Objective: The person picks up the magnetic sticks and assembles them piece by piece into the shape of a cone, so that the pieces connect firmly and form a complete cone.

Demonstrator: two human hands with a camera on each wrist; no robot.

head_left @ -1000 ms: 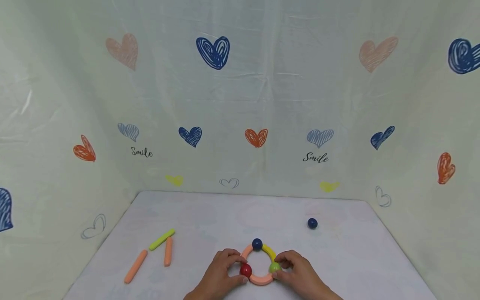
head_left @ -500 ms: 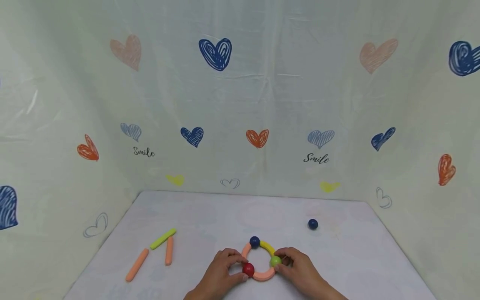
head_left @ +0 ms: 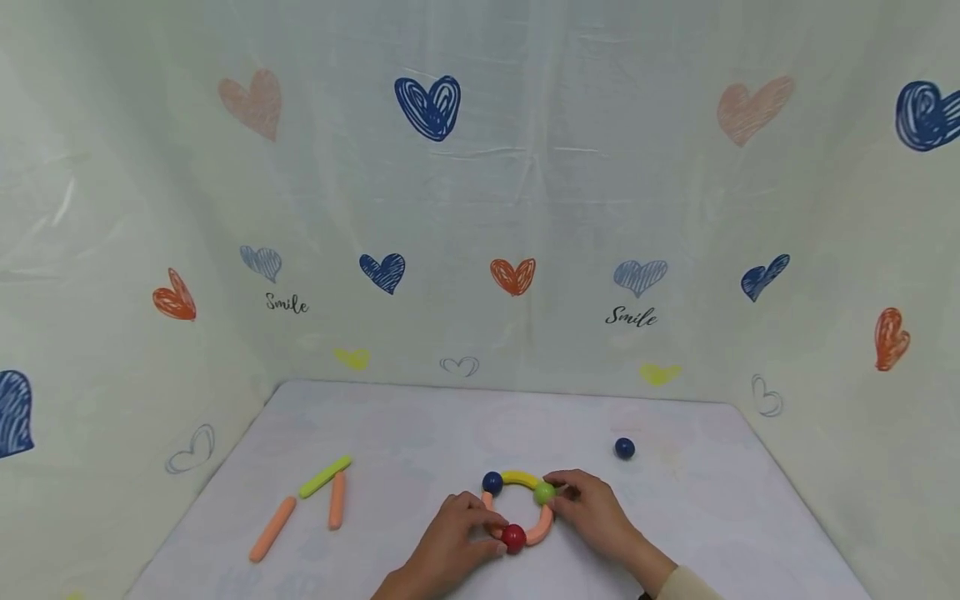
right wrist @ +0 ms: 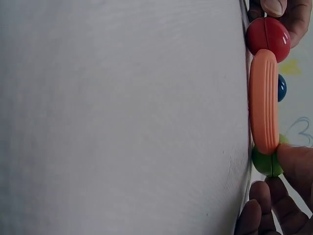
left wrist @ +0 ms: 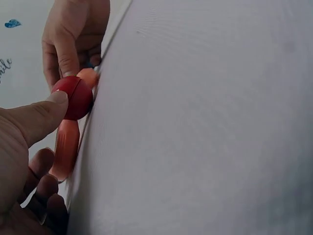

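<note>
Ring of balls and curved rods [head_left: 520, 477], six o'clock on the white table [head_left: 405, 433]; light, even pressure should keep it joined.
Left hand [head_left: 448, 542] pinches the glossy red ball [head_left: 513, 538] at six; a grooved peach rod [right wrist: 265, 103] bends through four; right hand [head_left: 594, 510] pinches the smooth green ball [head_left: 545, 493] at one.

Pale backdrop [head_left: 570, 192] — scribbled hearts [head_left: 429, 112], black "Smile" lettering [head_left: 632, 317], whitish tabletop [head_left: 420, 433]
</note>
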